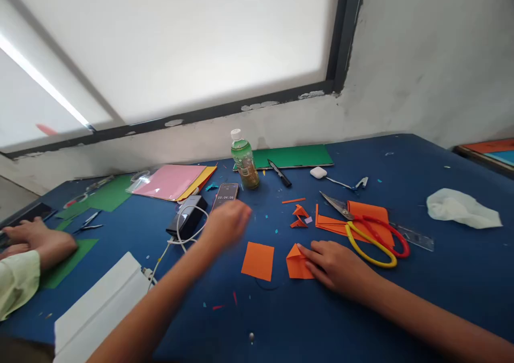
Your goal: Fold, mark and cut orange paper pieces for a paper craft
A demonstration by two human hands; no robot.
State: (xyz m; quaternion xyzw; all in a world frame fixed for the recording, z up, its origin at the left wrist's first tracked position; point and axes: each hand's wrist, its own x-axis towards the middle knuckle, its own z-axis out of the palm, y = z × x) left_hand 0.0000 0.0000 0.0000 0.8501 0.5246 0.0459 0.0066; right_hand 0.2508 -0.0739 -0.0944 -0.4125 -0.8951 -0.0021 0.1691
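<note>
My left hand (228,222) is raised over the table just in front of a phone (227,191) that shows a running timer. It is smeared by motion, its fingers look curled, and I cannot make out anything in it. My right hand (335,266) lies on the table with fingers stretched out, the fingertips resting on the right side of a partly folded orange paper (297,264). Left of that paper lies a flat orange paper square (258,261). Small folded orange pieces (299,216) sit beyond it. Scissors (371,234) with red and yellow handles rest on orange sheets (368,211).
A bottle (244,162), a black pen (280,173) and a green board (291,156) stand or lie near the wall. A power bank (187,218) with a white cable, and white paper (102,309), are on the left. Another person's hand (40,242) rests at far left. Crumpled tissue (461,208) lies right.
</note>
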